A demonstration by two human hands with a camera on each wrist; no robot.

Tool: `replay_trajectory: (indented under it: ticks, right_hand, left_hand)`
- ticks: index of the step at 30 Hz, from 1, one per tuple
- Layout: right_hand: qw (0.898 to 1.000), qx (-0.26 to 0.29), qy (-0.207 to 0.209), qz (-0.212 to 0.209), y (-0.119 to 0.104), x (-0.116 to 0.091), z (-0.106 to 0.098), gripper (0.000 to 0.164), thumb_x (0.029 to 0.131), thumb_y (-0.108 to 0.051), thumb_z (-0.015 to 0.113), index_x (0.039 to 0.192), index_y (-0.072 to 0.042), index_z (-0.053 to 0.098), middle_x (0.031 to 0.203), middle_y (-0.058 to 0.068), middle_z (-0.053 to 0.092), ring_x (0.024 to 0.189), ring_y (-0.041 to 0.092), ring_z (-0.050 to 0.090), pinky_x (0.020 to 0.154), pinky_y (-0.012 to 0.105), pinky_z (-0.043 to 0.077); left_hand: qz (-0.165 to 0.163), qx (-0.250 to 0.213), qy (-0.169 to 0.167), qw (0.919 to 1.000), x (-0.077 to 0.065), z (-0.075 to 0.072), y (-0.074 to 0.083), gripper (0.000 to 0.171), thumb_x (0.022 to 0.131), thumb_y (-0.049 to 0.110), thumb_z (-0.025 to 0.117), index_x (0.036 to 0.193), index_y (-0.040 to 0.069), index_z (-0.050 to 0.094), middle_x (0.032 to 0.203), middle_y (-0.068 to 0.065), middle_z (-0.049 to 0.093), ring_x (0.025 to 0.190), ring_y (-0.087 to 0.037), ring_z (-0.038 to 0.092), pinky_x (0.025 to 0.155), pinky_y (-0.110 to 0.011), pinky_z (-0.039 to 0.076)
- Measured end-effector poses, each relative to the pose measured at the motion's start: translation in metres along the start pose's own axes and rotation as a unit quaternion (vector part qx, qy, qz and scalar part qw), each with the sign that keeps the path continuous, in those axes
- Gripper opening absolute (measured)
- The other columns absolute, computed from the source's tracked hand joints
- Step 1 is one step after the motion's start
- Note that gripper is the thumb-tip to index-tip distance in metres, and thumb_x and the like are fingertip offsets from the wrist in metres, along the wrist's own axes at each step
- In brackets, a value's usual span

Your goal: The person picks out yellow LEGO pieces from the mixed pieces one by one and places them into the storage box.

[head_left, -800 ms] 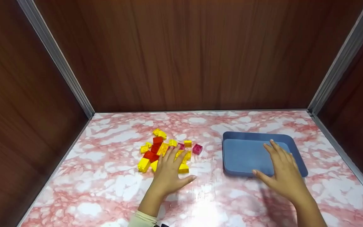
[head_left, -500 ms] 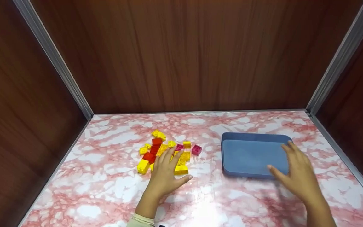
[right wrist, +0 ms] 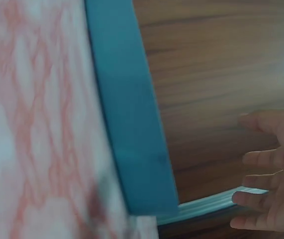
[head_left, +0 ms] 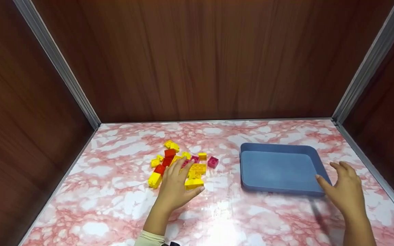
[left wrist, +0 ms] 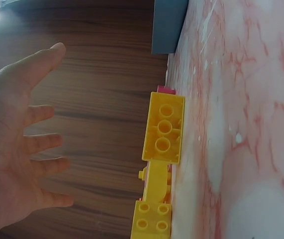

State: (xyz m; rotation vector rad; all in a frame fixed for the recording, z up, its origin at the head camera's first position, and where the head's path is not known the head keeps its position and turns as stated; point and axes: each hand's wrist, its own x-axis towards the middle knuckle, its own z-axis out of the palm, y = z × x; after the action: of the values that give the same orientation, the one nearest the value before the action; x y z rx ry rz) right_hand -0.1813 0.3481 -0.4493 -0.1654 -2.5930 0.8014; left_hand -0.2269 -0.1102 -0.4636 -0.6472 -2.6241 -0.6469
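Observation:
A loose pile of yellow, red and pink toy building bricks (head_left: 195,168) lies left of the middle of the table. Over its near side hovers my left hand (head_left: 173,189), fingers spread, hiding some bricks. In the left wrist view that hand (left wrist: 17,134) is apart from the yellow brick (left wrist: 164,128) nearest it and holds nothing. A shallow blue tray (head_left: 275,147) with nothing in it stands on the right. My right hand (head_left: 346,191) is at the tray's near right corner, fingers loosely bent and holding nothing. The right wrist view shows the tray's side (right wrist: 132,114) apart from the fingers.
The table (head_left: 115,212) has a red and white marbled top. Brown wood-grain panels (head_left: 217,61) close it in at the back and both sides, with metal strips (head_left: 371,61) at the corners. One pink brick (head_left: 213,162) lies a little apart, toward the tray.
My right hand has moved right, from over the tray to beside its right edge. The left hand has drifted slightly left and nearer, still over the pile. Bricks and tray stay put.

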Motion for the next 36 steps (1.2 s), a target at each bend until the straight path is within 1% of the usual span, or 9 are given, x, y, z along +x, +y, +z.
replay_trajectory:
  ticks: [4,9,11,14,17,21,25,29,36]
  right_hand:
    - [0.999,0.014,-0.030,0.039,0.016,0.002,0.003,0.062,0.092,-0.025,0.063,0.132,0.017,0.043,0.134,0.044,0.034,0.118,0.061,0.036,0.095,0.069,0.029]
    - [0.987,0.038,-0.084,0.130,0.031,0.007,0.005,0.064,0.096,-0.033,0.055,0.137,0.015,0.039,0.137,0.041,0.037,0.117,0.058,0.044,0.092,0.064,0.037]
    - [0.981,0.050,-0.099,0.162,0.035,0.008,0.006,0.066,0.097,-0.034,0.053,0.138,0.015,0.038,0.138,0.039,0.038,0.113,0.053,0.052,0.090,0.055,0.045]
    - [0.971,0.084,-0.111,0.193,0.042,0.008,0.009,0.066,0.097,-0.034,0.052,0.139,0.015,0.037,0.138,0.038,0.039,0.094,0.038,0.065,0.076,0.036,0.054]
    - [0.966,0.116,-0.101,0.207,0.047,0.007,0.014,0.060,0.096,-0.026,0.055,0.138,0.015,0.040,0.134,0.038,0.044,0.073,0.015,0.066,0.061,0.021,0.051]
    - [0.957,0.167,-0.078,0.226,0.052,0.004,0.020,0.051,0.092,-0.011,0.054,0.134,0.015,0.045,0.122,0.036,0.055,0.072,0.004,0.061,0.063,0.020,0.054]
    - [0.947,0.205,-0.062,0.240,0.054,0.004,0.024,0.048,0.090,-0.005,0.052,0.131,0.018,0.047,0.101,0.021,0.066,0.069,0.004,0.063,0.064,0.025,0.057]
    - [0.943,0.218,-0.057,0.245,0.056,0.004,0.025,0.048,0.090,-0.005,0.053,0.132,0.018,0.047,0.089,0.008,0.067,0.067,0.003,0.064,0.063,0.024,0.056]
    - [0.930,0.254,-0.054,0.260,0.055,0.004,0.027,0.049,0.090,-0.002,0.053,0.134,0.018,0.044,0.083,0.000,0.065,0.065,0.006,0.065,0.064,0.027,0.057]
  left_hand:
    - [-0.007,0.001,0.004,1.0000,-0.001,-0.001,-0.003,0.080,0.081,0.055,0.071,0.145,0.015,0.045,0.149,-0.013,0.038,0.137,-0.038,0.034,0.105,-0.068,0.025]
    - [-0.019,-0.008,0.010,0.9998,-0.002,-0.002,-0.005,0.081,0.080,0.055,0.072,0.145,0.014,0.045,0.149,-0.014,0.039,0.135,-0.037,0.035,0.105,-0.065,0.028]
    - [-0.024,-0.009,0.009,0.9996,-0.002,-0.002,-0.006,0.082,0.080,0.055,0.072,0.146,0.015,0.044,0.148,-0.015,0.039,0.134,-0.037,0.037,0.105,-0.063,0.029]
    - [-0.034,-0.010,0.003,0.9994,-0.002,-0.002,-0.008,0.082,0.080,0.055,0.072,0.147,0.016,0.043,0.147,-0.016,0.041,0.133,-0.038,0.039,0.105,-0.063,0.030]
    - [-0.042,-0.013,-0.004,0.9990,-0.002,-0.002,-0.011,0.080,0.081,0.054,0.072,0.146,0.016,0.044,0.146,-0.016,0.042,0.131,-0.039,0.041,0.105,-0.062,0.031]
    - [-0.048,-0.024,-0.006,0.9985,-0.002,-0.003,-0.013,0.077,0.081,0.052,0.073,0.144,0.015,0.047,0.145,-0.012,0.044,0.131,-0.038,0.041,0.105,-0.060,0.032]
    - [-0.058,-0.043,-0.012,0.9974,-0.002,-0.002,-0.017,0.076,0.080,0.048,0.075,0.143,0.014,0.048,0.145,-0.011,0.045,0.132,-0.037,0.041,0.106,-0.058,0.032]
    - [-0.058,-0.053,-0.019,0.9967,-0.002,-0.001,-0.019,0.073,0.079,0.042,0.078,0.140,0.012,0.052,0.142,-0.013,0.048,0.130,-0.036,0.043,0.105,-0.055,0.036]
    - [-0.044,-0.038,-0.032,0.9978,-0.001,0.005,-0.025,0.049,0.079,0.024,0.080,0.121,0.005,0.066,0.124,-0.013,0.061,0.117,-0.033,0.055,0.100,-0.049,0.044]
